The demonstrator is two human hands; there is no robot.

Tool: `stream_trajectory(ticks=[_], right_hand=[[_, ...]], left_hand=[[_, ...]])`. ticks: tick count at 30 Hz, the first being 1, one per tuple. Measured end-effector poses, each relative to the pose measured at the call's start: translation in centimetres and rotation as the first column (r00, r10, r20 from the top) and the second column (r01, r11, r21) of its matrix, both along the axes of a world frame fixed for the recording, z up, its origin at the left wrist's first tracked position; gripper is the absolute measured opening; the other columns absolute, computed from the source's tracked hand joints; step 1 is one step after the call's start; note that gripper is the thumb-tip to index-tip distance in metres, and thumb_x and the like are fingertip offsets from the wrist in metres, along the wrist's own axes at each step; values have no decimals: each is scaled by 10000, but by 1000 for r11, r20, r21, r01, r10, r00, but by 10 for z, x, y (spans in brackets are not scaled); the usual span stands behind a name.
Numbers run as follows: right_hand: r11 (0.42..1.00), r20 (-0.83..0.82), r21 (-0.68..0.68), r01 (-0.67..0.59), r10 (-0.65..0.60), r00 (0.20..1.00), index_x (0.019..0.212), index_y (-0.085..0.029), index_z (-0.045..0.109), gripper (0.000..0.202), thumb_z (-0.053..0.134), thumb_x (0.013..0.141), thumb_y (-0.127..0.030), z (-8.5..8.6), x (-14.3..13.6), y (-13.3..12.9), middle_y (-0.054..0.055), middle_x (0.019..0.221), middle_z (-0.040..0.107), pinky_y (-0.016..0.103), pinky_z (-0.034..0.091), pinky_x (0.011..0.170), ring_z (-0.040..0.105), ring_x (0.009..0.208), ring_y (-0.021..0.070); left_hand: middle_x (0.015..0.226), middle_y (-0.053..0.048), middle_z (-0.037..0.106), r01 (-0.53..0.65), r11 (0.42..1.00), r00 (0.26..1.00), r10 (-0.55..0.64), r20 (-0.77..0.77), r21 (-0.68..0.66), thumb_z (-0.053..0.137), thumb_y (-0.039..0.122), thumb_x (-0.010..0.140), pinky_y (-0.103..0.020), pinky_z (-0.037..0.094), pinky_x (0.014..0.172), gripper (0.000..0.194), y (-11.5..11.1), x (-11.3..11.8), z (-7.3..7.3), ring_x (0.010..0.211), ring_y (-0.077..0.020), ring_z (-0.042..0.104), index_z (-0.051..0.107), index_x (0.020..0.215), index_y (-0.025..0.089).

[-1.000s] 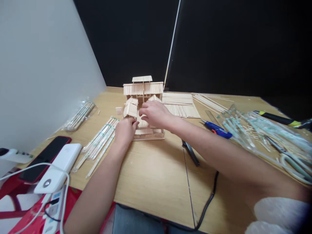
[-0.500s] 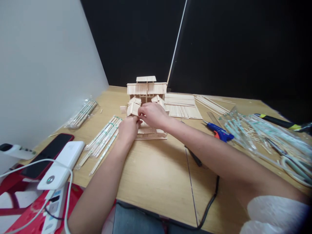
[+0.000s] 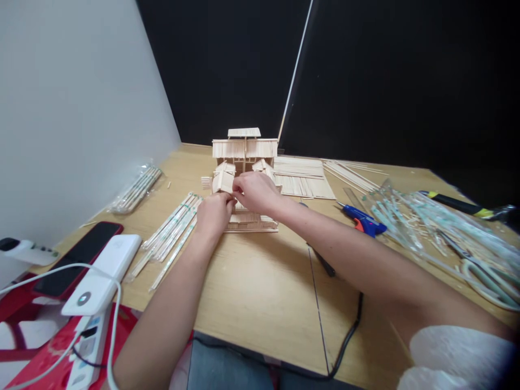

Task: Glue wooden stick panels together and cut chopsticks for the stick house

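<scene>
A model house point(image 3: 245, 148) built from thin wooden sticks stands on the wooden table, with several slatted roofs. My left hand point(image 3: 215, 214) is at its front left corner, fingers curled in a pinch by the small left roof point(image 3: 223, 182). My right hand point(image 3: 257, 190) reaches across the front of the house, its fingertips bent together close to the left ones. Whatever lies between the fingertips of either hand is hidden or too small to name. Much of the lower front of the house is covered by both hands.
Wrapped stick bundles point(image 3: 175, 230) lie left of the house, near a phone point(image 3: 81, 254) and a white power bank point(image 3: 103, 273). On the right are a blue glue gun point(image 3: 363, 218), scissors point(image 3: 483, 276) and plastic packets point(image 3: 442, 222). Stick panels point(image 3: 304, 177) lie behind.
Both hands stay at the front left of the house. My right fingertips have shifted very slightly to the right, and the view has moved a little.
</scene>
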State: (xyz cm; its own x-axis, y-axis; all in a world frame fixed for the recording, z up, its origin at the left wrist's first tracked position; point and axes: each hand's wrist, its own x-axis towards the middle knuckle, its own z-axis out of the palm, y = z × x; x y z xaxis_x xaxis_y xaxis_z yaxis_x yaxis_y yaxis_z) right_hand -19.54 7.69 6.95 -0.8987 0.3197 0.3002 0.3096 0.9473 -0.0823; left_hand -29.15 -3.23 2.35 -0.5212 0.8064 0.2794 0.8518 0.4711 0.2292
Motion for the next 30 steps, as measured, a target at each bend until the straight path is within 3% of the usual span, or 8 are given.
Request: stream_trajectory(ticks=[9, 16, 19, 22, 26, 30], right_hand=[[998, 16, -43, 35, -35, 999, 840, -185, 735, 158, 579, 857, -203, 0, -3, -2, 70, 900, 731, 298, 381, 668, 631, 803, 192], [995, 59, 79, 67, -72, 996, 860, -199, 753, 166, 591, 841, -172, 34, 18, 18, 57, 883, 721, 309, 353, 674, 606, 788, 196], [989, 149, 148, -30, 7, 989, 839, -204, 754, 157, 618, 798, -137, 41, 32, 29, 49, 865, 702, 308, 334, 680, 583, 788, 189], [956, 218, 255, -145, 89, 972, 801, -188, 736, 127, 616, 816, -149, 33, 40, 32, 64, 851, 674, 319, 313, 697, 550, 813, 198], [848, 230, 454, -274, 186, 955, 824, -151, 702, 167, 549, 890, -131, 12, 44, 31, 106, 897, 645, 349, 292, 745, 500, 894, 226], [765, 232, 549, -335, 246, 941, 832, -153, 681, 185, 521, 909, -102, -1, 45, 30, 117, 922, 627, 358, 277, 746, 462, 898, 234]], left_hand=[[966, -98, 758, 15, 999, 1000, -15, 11, 31, 484, 349, 912, -301, 459, 729, 300, -2, -1, -4, 866, -237, 691, 759, 962, 240], [955, -96, 756, 12, 999, 998, -15, 55, 44, 520, 373, 913, -303, 470, 756, 278, -1, 0, -4, 882, -236, 687, 757, 953, 232], [937, -91, 756, 17, 998, 998, -20, 52, 62, 533, 371, 909, -303, 469, 752, 264, -2, -1, -5, 874, -236, 688, 756, 941, 233], [948, -92, 756, 16, 998, 998, -20, 53, 62, 535, 368, 909, -303, 467, 752, 260, -2, -1, -5, 877, -235, 687, 754, 943, 232], [942, -89, 757, 16, 998, 999, -19, 51, 58, 526, 375, 913, -302, 459, 732, 267, -3, 0, -4, 863, -233, 686, 750, 932, 229], [941, -88, 756, 5, 999, 999, -7, 53, 49, 528, 379, 911, -304, 454, 713, 265, -3, 0, -4, 851, -235, 685, 747, 932, 230]])
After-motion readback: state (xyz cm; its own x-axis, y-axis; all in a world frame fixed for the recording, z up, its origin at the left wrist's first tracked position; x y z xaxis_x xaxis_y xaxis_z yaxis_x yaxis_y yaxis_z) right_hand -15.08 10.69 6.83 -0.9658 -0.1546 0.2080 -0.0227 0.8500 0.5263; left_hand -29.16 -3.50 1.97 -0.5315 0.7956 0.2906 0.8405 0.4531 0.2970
